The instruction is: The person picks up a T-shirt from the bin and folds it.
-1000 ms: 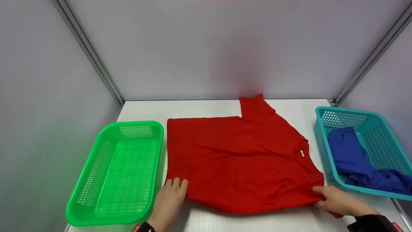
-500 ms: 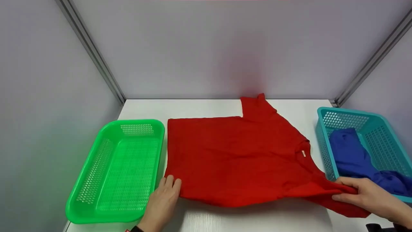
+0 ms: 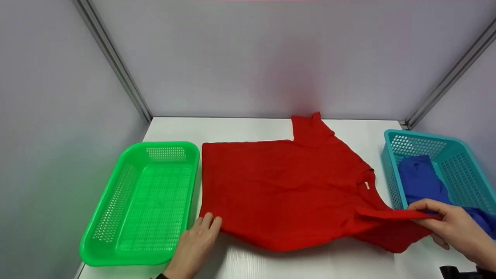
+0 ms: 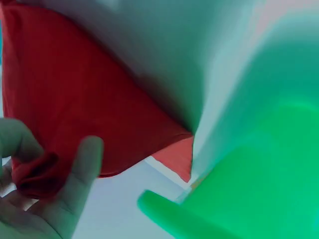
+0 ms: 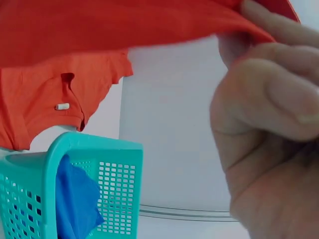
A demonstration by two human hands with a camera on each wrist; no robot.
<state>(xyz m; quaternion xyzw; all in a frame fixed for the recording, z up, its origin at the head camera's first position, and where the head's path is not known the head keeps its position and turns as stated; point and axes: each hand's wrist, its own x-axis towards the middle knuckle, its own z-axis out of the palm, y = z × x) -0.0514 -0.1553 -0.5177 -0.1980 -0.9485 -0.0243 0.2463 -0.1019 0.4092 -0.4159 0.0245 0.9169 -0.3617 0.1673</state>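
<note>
A red T-shirt [image 3: 279, 182] lies spread sideways on the white table, its collar with a small white tag to the right and its hem to the left. At the near hem corner, my left hand [image 3: 197, 240] holds the fabric; the left wrist view shows a bunched fold [image 4: 40, 179] between the thumb and curled fingers. My right hand [image 3: 451, 224] pinches the near sleeve [image 3: 403, 232], lifted off the table beside the teal basket. That sleeve's lower layer hangs below the pinched edge. The far sleeve [image 3: 310, 128] points toward the back wall.
A green plastic basket [image 3: 195, 170] with nothing in it stands left of the shirt. On the right, a teal basket [image 3: 426, 133] holds blue cloth [image 3: 422, 178], partly behind my right hand. Grey panels [image 3: 240, 58] enclose the table at the back and sides.
My right hand has moved right and up, drawing out the near sleeve and raising its edge. Wrinkles in the shirt body have smoothed. My left hand has stayed near the hem corner, shifting slightly.
</note>
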